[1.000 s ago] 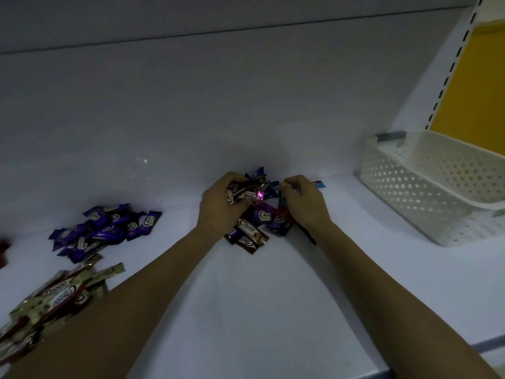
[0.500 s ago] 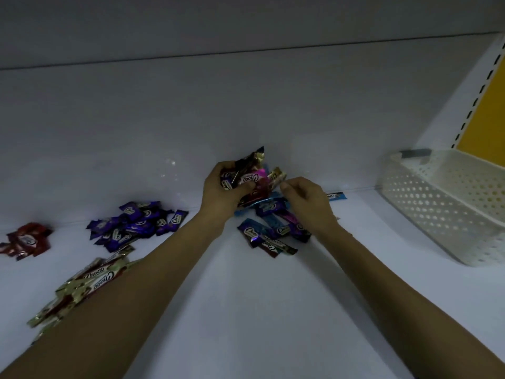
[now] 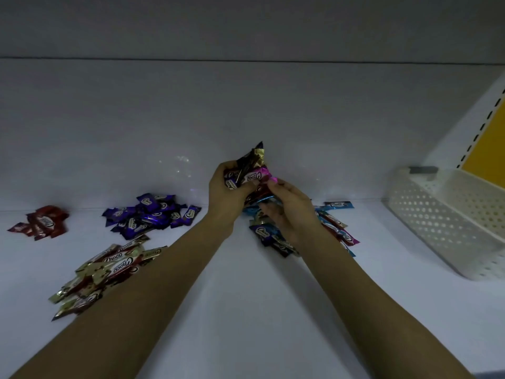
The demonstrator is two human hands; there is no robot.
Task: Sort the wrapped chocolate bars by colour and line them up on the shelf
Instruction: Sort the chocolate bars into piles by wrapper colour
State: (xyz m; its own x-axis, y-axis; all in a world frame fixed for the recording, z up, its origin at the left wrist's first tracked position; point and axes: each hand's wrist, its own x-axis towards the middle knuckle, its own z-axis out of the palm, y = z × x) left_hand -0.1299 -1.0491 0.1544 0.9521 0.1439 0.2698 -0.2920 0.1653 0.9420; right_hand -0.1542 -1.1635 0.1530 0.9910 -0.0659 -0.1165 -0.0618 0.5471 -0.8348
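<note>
My left hand (image 3: 226, 195) gripped a mixed bunch of bars (image 3: 244, 166), ends pointing up. My right hand (image 3: 289, 214), just beside it, pinched the pink bar (image 3: 258, 176), which lay crosswise. The purple pile (image 3: 153, 214) lay leftward on the shelf (image 3: 246, 296), nearer my left arm.

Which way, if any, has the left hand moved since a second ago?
Yes: upward. The left hand, gripping a bunch of bars, has risen off the mixed pile, higher against the shelf's rear edge.
</note>
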